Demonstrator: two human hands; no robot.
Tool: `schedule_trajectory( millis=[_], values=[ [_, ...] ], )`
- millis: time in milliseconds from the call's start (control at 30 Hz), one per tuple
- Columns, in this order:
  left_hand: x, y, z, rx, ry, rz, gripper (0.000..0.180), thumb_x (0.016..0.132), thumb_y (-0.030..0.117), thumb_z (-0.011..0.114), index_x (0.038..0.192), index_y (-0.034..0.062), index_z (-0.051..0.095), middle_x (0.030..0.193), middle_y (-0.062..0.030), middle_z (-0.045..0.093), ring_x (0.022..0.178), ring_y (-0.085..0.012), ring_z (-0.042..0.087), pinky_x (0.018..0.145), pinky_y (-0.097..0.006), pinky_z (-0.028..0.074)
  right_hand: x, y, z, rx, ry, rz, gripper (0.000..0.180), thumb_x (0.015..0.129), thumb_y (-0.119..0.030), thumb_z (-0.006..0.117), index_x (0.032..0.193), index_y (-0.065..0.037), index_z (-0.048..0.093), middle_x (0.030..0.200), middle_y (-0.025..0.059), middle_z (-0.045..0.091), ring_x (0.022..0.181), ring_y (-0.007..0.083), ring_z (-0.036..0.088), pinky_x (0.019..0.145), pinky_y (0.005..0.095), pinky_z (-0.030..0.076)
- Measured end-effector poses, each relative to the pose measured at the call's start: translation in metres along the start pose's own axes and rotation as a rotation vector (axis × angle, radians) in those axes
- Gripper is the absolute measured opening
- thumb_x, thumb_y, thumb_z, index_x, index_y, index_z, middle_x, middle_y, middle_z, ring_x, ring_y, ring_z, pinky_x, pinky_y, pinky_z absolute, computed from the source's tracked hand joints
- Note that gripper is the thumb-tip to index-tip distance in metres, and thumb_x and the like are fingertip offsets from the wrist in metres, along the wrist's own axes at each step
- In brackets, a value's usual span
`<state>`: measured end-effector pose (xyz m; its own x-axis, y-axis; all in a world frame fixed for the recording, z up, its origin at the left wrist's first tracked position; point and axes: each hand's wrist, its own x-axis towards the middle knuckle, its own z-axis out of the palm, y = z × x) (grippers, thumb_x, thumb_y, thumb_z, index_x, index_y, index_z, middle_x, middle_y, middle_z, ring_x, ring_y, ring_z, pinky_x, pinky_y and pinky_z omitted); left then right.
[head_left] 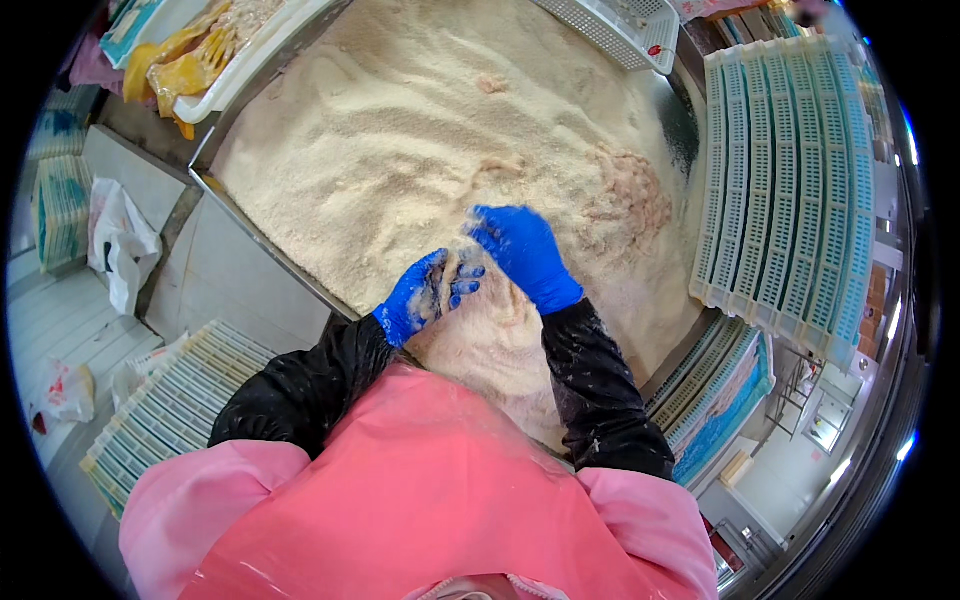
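Both my hands wear blue gloves and work over a wide tray [265,232] of pale breadcrumbs [380,130]. My left hand [408,303], palm up and dusted with crumbs, has its fingers curled round a crumb-coated strip [446,283] that looks like raw meat. Just right of it, my right hand [530,258] comes down from above with its fingers drawn together; its fingertips are hidden, so what they pinch cannot be seen. Pinkish raw pieces [632,195] lie in a heap at the right, partly covered by crumbs. More crumb-dusted pieces [510,300] lie right below my hands.
At the right stands a tall stack of light blue perforated trays [785,190], with more trays [710,390] below it. A white basket [625,30] sits at the tray's far edge. Yellow gloves [190,65] lie in a white tub at far left. Another tray stack [175,410] stands near left.
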<state>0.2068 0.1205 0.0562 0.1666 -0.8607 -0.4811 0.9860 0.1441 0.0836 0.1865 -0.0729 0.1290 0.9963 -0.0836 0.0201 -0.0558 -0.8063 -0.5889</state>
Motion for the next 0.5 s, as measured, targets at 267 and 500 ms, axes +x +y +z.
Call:
schedule_trajectory(
  millis=[267, 500],
  values=[
    [0.005, 0.000, -0.002, 0.097, -0.142, -0.165, 0.054, 0.096, 0.038, 0.039, 0.130, -0.0037, 0.043, 0.105, -0.0126, 0.061, 0.088, -0.0187, 0.061, 0.068, -0.025, 0.051, 0.013, 0.081, 0.029, -0.080, 0.437, 0.163, 0.024, 0.085, -0.029, 0.059, 0.090, -0.007, 0.066, 0.090, 0.0141, 0.061, 0.086, 0.0325, 0.058, 0.073, 0.0412, 0.044],
    [0.003, 0.004, 0.002, 0.085, -0.153, -0.204, 0.055, 0.096, 0.039, 0.040, 0.139, 0.0037, 0.036, 0.109, -0.0074, 0.061, 0.091, -0.0160, 0.061, 0.070, -0.025, 0.052, 0.055, 0.082, 0.038, -0.421, 0.200, 0.334, 0.030, 0.077, -0.035, 0.068, 0.088, -0.008, 0.066, 0.089, 0.0099, 0.058, 0.087, 0.0273, 0.054, 0.076, 0.0399, 0.039]
  ],
)
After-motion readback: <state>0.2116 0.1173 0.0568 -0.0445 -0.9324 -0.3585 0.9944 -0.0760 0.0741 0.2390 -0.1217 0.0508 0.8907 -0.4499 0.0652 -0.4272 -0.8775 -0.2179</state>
